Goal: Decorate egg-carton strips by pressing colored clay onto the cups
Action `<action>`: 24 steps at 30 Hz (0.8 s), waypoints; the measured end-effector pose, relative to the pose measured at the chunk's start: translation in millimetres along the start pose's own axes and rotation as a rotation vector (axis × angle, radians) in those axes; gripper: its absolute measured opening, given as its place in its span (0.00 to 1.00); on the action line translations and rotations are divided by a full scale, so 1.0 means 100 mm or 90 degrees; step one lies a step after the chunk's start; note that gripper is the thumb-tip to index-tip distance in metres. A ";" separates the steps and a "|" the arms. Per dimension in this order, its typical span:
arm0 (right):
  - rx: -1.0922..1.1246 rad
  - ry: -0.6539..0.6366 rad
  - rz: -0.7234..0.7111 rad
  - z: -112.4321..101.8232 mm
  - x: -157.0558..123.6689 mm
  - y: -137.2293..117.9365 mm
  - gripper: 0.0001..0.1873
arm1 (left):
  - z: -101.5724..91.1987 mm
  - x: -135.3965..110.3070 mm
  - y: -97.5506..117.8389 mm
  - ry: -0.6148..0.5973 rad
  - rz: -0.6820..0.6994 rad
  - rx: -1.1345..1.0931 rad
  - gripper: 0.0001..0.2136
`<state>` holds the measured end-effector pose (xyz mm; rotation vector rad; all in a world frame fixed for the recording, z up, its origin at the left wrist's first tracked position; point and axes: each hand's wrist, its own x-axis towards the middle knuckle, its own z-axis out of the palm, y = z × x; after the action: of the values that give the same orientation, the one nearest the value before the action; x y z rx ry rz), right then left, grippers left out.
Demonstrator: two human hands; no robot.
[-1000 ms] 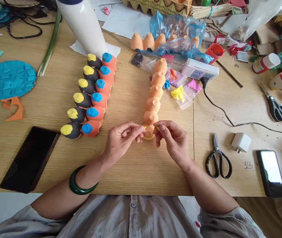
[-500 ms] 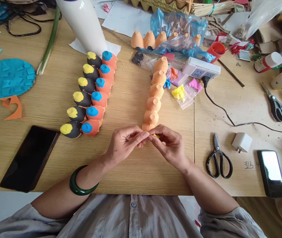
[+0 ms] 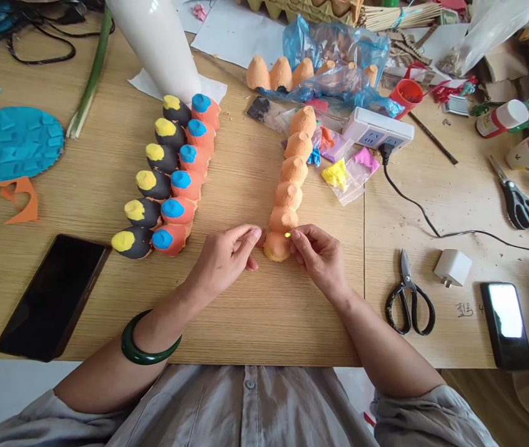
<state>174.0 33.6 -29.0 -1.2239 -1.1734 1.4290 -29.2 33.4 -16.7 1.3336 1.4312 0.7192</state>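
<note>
A strip of orange egg-carton cups (image 3: 293, 171) runs away from me down the middle of the table. My right hand (image 3: 318, 257) is at the near cup's right side, thumb and forefinger pinching a tiny bit of yellow clay (image 3: 287, 235). Just left of that cup is my left hand (image 3: 227, 257), its thumb and forefinger pressed together; whether anything is between them I cannot make out. Farther left stand two joined rows of cups, black ones with yellow clay tops (image 3: 141, 242) and orange ones with blue clay tops (image 3: 176, 241).
Bags of coloured clay (image 3: 346, 177) lie beside a white power strip (image 3: 379, 131). Black-handled scissors (image 3: 408, 298), a white charger (image 3: 453, 267) and a phone (image 3: 508, 323) are on the right. A dark phone (image 3: 54, 298) lies left. Behind are a white bottle (image 3: 157, 49) and blue plastic (image 3: 334, 46).
My hands have come apart. The left has moved slightly left, and the right has risen to the near cup with yellow clay showing at its fingertips. The near cup is now uncovered.
</note>
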 end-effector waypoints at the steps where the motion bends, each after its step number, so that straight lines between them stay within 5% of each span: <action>1: 0.002 -0.008 0.012 0.01 0.00 0.00 0.23 | 0.01 0.00 0.00 -0.017 -0.020 -0.038 0.20; 10: 0.014 -0.042 0.034 -0.01 0.00 -0.04 0.24 | 0.00 0.05 0.06 -0.131 -0.140 -0.364 0.21; 24: -0.304 -0.086 -0.288 -0.06 -0.09 -0.16 0.03 | 0.02 -0.02 0.02 -0.109 -0.063 -0.277 0.23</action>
<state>181.7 27.8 -11.9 -1.0814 -1.8235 0.9289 -27.0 31.8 -14.9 0.9547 1.1161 0.7789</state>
